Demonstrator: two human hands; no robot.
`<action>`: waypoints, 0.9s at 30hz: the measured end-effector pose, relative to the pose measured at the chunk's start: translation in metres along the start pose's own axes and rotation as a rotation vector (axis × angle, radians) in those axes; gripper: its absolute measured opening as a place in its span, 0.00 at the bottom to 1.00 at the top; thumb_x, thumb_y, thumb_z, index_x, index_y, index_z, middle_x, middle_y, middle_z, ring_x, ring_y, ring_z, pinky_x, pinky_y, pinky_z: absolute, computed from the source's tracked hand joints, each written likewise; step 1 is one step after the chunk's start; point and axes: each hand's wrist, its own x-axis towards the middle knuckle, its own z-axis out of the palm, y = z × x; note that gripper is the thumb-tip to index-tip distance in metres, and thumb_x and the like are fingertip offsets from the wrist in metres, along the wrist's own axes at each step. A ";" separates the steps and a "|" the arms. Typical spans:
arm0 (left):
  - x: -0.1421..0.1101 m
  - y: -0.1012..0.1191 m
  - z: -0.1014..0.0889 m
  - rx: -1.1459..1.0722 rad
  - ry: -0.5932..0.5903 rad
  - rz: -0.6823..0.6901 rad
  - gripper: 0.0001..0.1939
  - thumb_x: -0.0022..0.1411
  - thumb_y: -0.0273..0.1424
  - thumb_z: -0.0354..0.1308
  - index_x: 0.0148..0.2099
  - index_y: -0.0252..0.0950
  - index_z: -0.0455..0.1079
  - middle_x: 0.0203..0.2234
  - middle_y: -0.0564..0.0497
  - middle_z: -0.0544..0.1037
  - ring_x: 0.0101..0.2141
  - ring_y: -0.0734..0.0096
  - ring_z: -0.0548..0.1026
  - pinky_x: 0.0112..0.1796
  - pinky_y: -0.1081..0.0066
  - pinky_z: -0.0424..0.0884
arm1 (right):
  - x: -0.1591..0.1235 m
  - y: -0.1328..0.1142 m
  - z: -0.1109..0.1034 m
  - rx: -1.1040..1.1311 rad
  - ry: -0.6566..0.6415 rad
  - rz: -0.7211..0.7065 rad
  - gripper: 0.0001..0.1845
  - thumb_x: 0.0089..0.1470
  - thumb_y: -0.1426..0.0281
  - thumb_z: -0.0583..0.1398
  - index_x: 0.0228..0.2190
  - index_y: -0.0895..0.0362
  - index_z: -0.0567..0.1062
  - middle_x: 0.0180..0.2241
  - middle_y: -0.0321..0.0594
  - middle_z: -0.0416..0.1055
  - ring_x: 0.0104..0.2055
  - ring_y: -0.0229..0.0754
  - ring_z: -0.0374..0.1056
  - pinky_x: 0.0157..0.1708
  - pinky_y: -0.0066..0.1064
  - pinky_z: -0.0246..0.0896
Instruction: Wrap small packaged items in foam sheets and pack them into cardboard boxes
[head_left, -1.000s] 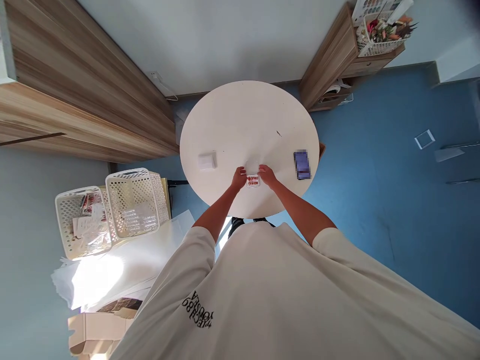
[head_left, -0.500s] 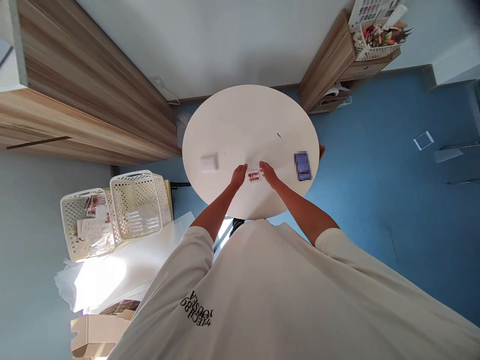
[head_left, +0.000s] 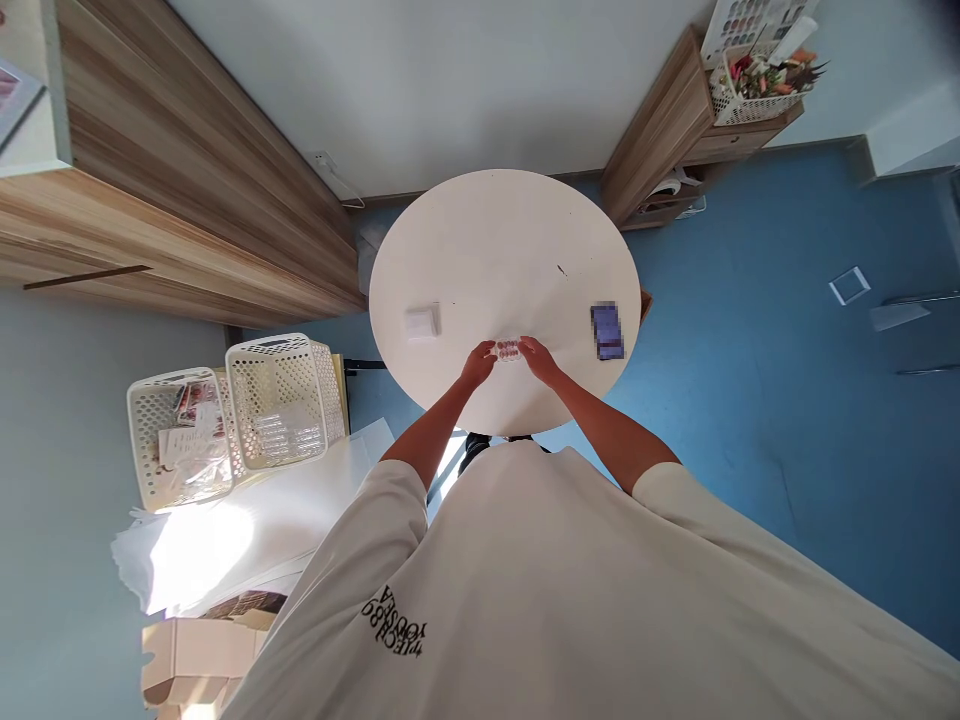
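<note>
A small clear plastic tray (head_left: 508, 350) with rows of reddish-pink pieces is held between my two hands over the near part of the round white table (head_left: 502, 230). My left hand (head_left: 480, 361) grips its left edge, and the fingers of my right hand (head_left: 535, 353) close on its right edge. The pieces are too small to name. Left of my hands lies a small white stack (head_left: 421, 324). Off to the right rests a purple-blue item (head_left: 607, 331), blurred by pixels.
Two white perforated baskets (head_left: 276, 400) stand at the left, holding clear packs and cards. Below them are plastic sheets and an open cardboard box (head_left: 199, 660). A wooden cabinet (head_left: 225, 180) rises at the left; a wooden drawer unit (head_left: 675, 130) stands at the back right.
The tray has tilted, so it looks narrower front to back. Both hands have come down slightly onto its sides. The whole view has shifted a little.
</note>
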 end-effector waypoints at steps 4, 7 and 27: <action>-0.015 -0.004 0.001 0.286 -0.031 0.112 0.33 0.64 0.24 0.55 0.71 0.38 0.66 0.71 0.41 0.67 0.71 0.51 0.62 0.69 0.52 0.59 | -0.010 0.013 0.005 -0.259 -0.006 -0.141 0.29 0.71 0.59 0.54 0.68 0.52 0.68 0.73 0.46 0.61 0.72 0.51 0.59 0.68 0.43 0.59; -0.030 -0.006 0.002 0.521 -0.094 0.260 0.36 0.66 0.25 0.54 0.75 0.39 0.60 0.76 0.42 0.57 0.75 0.49 0.52 0.72 0.47 0.49 | -0.018 0.023 0.009 -0.556 -0.048 -0.234 0.32 0.69 0.65 0.53 0.71 0.54 0.63 0.76 0.48 0.52 0.76 0.55 0.51 0.72 0.48 0.51; -0.040 -0.029 0.014 0.755 -0.179 0.226 0.48 0.61 0.25 0.56 0.81 0.38 0.46 0.78 0.37 0.47 0.77 0.43 0.43 0.71 0.40 0.47 | -0.023 0.047 0.018 -0.950 -0.158 -0.308 0.49 0.62 0.72 0.57 0.78 0.55 0.45 0.79 0.51 0.42 0.78 0.61 0.43 0.70 0.54 0.51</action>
